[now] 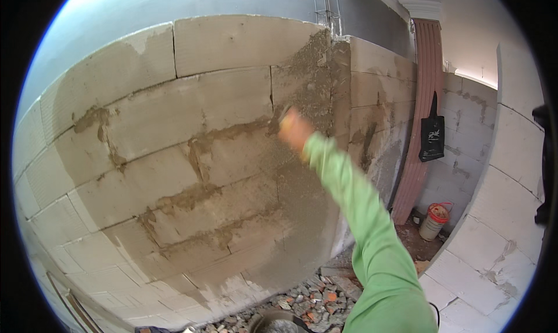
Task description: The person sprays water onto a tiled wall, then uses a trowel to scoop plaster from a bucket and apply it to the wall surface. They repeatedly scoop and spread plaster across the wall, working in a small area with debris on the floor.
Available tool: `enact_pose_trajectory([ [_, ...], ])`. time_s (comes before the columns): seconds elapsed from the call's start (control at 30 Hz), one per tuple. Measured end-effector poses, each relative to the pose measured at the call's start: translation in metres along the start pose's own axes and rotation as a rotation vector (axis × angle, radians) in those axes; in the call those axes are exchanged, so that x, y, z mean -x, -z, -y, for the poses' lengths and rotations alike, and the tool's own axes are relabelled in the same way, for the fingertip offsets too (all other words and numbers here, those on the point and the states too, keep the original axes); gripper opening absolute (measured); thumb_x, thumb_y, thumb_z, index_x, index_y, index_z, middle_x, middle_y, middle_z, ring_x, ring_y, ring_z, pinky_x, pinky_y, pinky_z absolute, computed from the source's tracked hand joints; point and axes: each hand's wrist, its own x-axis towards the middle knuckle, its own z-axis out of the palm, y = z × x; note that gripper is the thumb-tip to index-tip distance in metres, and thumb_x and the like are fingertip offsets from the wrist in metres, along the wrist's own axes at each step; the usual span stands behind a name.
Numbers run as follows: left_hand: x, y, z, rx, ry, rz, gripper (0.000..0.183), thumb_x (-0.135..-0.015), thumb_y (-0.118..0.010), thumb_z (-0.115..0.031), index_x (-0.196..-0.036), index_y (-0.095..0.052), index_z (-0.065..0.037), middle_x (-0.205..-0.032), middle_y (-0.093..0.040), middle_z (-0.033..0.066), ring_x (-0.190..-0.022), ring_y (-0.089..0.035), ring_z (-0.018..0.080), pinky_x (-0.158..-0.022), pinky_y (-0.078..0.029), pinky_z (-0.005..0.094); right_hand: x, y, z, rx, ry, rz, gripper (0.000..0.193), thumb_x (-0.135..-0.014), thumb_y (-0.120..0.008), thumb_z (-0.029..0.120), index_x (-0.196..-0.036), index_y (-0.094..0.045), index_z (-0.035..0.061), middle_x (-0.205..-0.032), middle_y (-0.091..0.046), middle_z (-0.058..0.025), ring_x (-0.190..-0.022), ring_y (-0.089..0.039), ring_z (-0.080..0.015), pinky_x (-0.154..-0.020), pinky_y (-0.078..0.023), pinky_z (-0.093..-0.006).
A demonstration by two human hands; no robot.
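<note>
Filling centre to nine o'clock, the block wall (154, 120) carries grey mortar (305, 193) toward three; rubble (317, 298) lies near six. Just off centre toward one, the right hand (295, 130) blurs over the mortar; whether its fingers are apart or clamped, I cannot tell.

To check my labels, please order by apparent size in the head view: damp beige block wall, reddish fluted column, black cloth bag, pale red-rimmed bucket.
Block wall
Fluted column
Cloth bag and bucket: similar, so not ranked.
</note>
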Motion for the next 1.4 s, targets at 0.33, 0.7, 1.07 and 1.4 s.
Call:
enact_pose_trajectory([
  [0.33,-0.007,0.008,0.027,-0.028,-0.023,0.071,0.021,-0.086,-0.047,-0.017,-0.068,-0.045,-0.007,-0.057,-0.035,0.0036,-0.047,-0.033,0.0176,-0.042,-0.034,0.0345,0.482,-0.186,-0.043,0.112,-0.065,1.357,0.044,-0.079,-0.055,0.041,-0.106,-0.066,0.0076,-0.100,-0.068,-0.0187,-0.091,-0.066,-0.0386,-0.080,-0.052,-0.0495],
  [0.7,0.031,0.010,0.091,-0.079,-0.072,0.194,0.015,-0.084,-0.047,-0.011,-0.070,-0.047,-0.008,-0.059,-0.041,0.0038,-0.050,-0.039,0.0154,-0.046,-0.035,0.0311,0.621,-0.218,-0.029,0.178,-0.302,1.345,0.021,-0.078,-0.057,0.020,-0.088,-0.069,0.0064,-0.088,-0.069,-0.0171,-0.084,-0.067,-0.0369,-0.070,-0.053,-0.0465],
  [1.07,0.100,-0.032,0.078,-0.098,0.048,0.031,0.065,-0.085,-0.047,0.001,-0.140,-0.014,-0.008,-0.063,-0.039,0.0031,-0.049,-0.032,0.0127,-0.048,-0.031,0.0330,0.672,-0.240,-0.091,0.000,-0.357,1.596,0.042,-0.078,-0.066,0.033,-0.099,-0.067,-0.0036,-0.093,-0.069,-0.0201,-0.086,-0.066,-0.0348,-0.079,-0.052,-0.0453],
  [1.4,0.092,-0.019,0.069,0.041,-0.043,-0.058,0.016,-0.082,-0.048,-0.002,-0.072,-0.039,-0.011,-0.056,-0.035,-0.0001,-0.045,-0.027,0.0113,-0.047,-0.027,0.0300,0.677,-0.207,-0.029,-0.451,-0.432,1.290,0.054,-0.079,-0.065,0.037,-0.113,-0.060,-0.0051,-0.086,-0.066,-0.0237,-0.080,-0.065,-0.0330,-0.076,-0.048,-0.0453],
])
